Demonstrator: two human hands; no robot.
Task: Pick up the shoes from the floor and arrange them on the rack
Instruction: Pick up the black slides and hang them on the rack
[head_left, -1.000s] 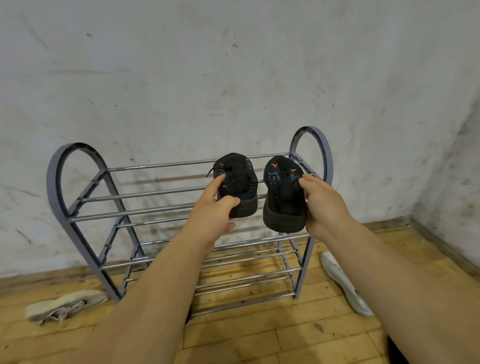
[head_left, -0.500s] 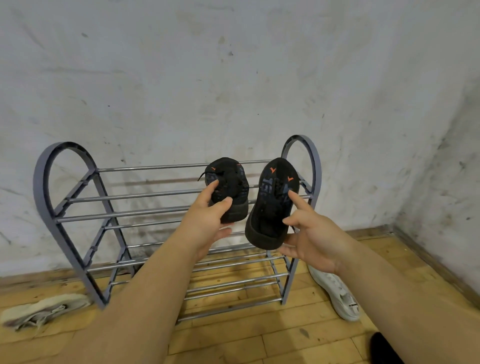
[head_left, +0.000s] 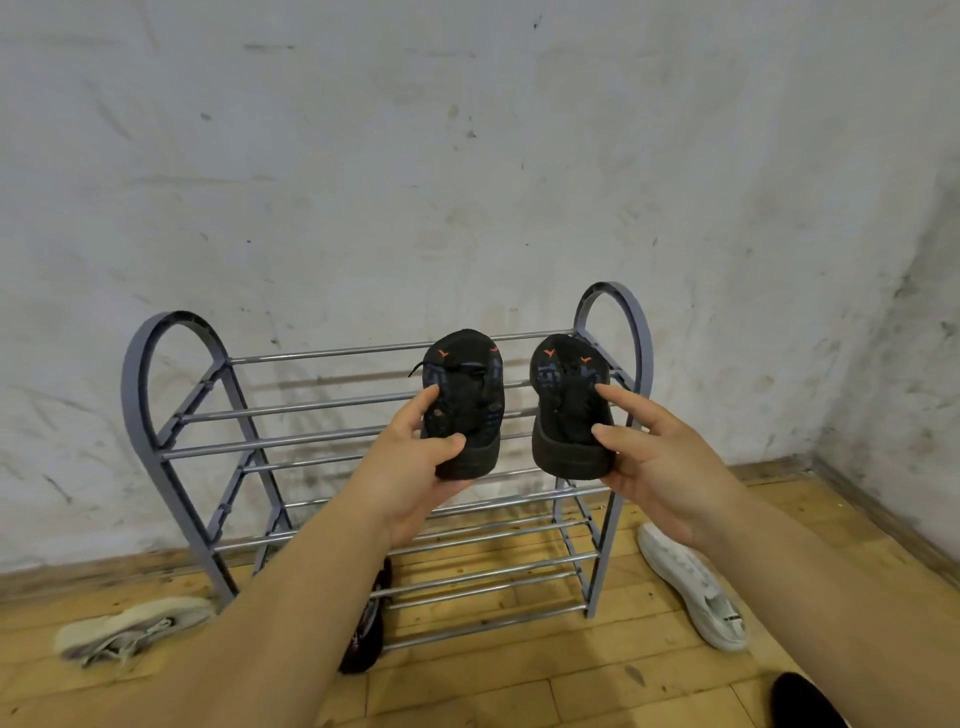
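Two black shoes with orange marks lie side by side at the right end of the top tier of a grey three-tier rack, toes toward the wall. My left hand grips the heel of the left black shoe, thumb on top. On the heel of the right black shoe my right hand is closed, index finger along its upper. Both shoes appear to rest on the metal bars.
On the wooden floor lie a beige sneaker left of the rack, a white sneaker to its right, and a dark shoe partly hidden under my left forearm. A dark shape shows at the bottom right. The wall stands close behind the rack.
The right black shoe, tilted up in my right hand half a second ago, now lies level beside the left one. My left hand has hardly moved.
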